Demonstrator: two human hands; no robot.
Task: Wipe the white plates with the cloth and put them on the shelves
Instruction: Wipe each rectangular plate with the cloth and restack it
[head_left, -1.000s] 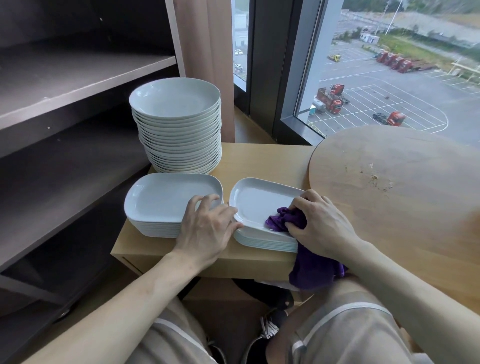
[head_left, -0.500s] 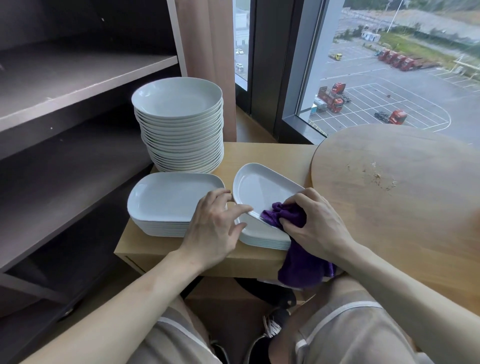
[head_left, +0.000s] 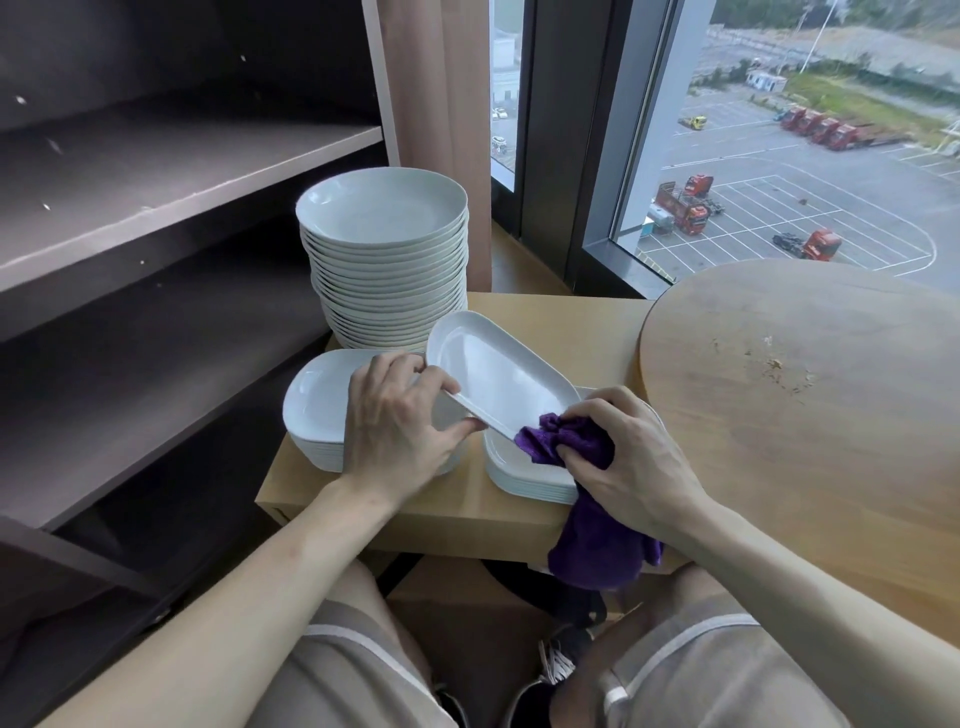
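My left hand (head_left: 400, 426) pinches the near rim of a white rectangular plate (head_left: 493, 371) that is tilted up off the right stack of rectangular plates (head_left: 524, 473). My right hand (head_left: 628, 457) grips a purple cloth (head_left: 587, 499) and presses it against the plate's lower right corner; the rest of the cloth hangs over the stand's front edge. A second stack of rectangular plates (head_left: 317, 410) lies at the left, partly behind my left hand. A tall stack of round white plates (head_left: 384, 260) stands behind it.
The plates rest on a small wooden stand (head_left: 467, 514). Dark shelves (head_left: 171, 171) fill the left side, with a lower shelf board (head_left: 130, 374) beneath. A round wooden table (head_left: 810, 384) lies to the right, a window behind it. My knees are below.
The top plate of the right stack went from lying flat to lifted and tilted, its far end swung up and left. My left hand moved onto its rim; the cloth stayed at its near corner.
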